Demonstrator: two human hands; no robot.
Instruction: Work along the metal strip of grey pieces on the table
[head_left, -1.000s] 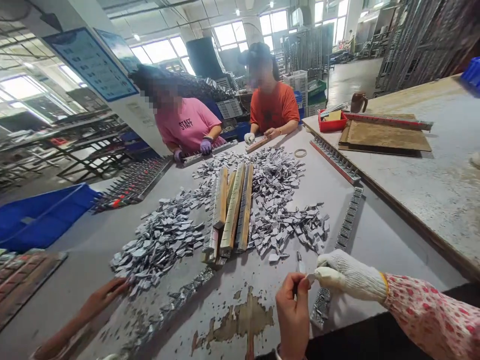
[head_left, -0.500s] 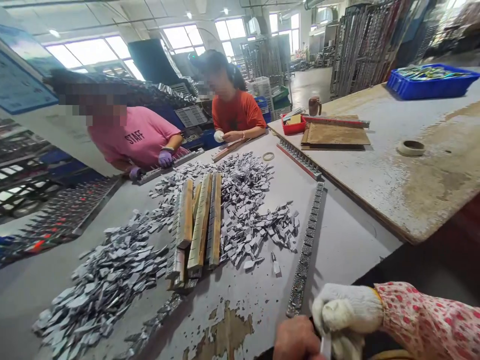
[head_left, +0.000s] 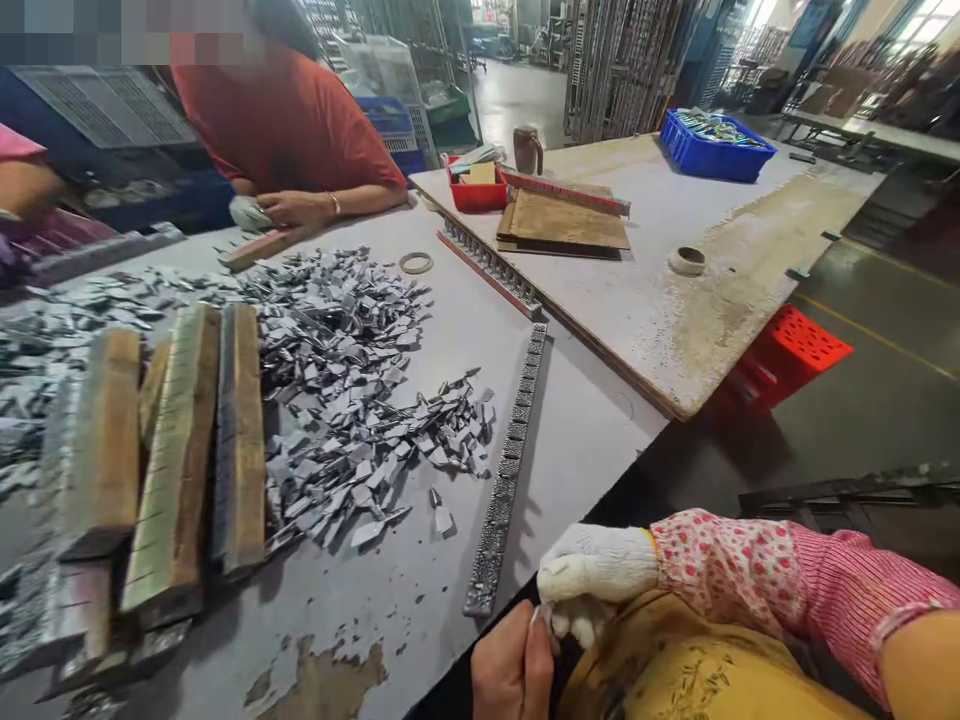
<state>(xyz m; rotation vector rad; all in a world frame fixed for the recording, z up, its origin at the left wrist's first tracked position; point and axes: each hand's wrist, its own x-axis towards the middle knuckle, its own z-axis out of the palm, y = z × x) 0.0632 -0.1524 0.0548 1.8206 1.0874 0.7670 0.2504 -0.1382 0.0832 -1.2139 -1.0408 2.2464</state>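
Both hands have dropped from above the tabletop to the lap, and the view has swung right. Nearest: bare left hand (head_left: 514, 665), fingers closed on a small pale sliver (head_left: 535, 616), its exact kind too small to tell. Sliver sits between the hands, lower middle of frame, just off the tabletop edge. Gloved right hand (head_left: 592, 575) touches the left, fingers curled shut; cannot tell whether they also grip the sliver. Below both lies a yellow cloth (head_left: 675, 660). Floral sleeve (head_left: 739, 570) runs to right edge.

On the tabletop (head_left: 577, 430), a studded metal strip (head_left: 504, 470) lies just beyond the hands. Grey metal flakes (head_left: 360, 400) spread left of it, around three upright-looking wooden bars (head_left: 176, 450) at lower left. Farther on: tan ring (head_left: 416, 262), red-edged studded rail (head_left: 487, 265). Upper left, a co-worker's gloved hand (head_left: 251, 213) rests beside a wooden stick (head_left: 262, 248). Far tabletop (head_left: 720, 320), upper right, carries a red tray (head_left: 469, 190), brown mug (head_left: 529, 150), board (head_left: 562, 222), blue crate (head_left: 712, 148).
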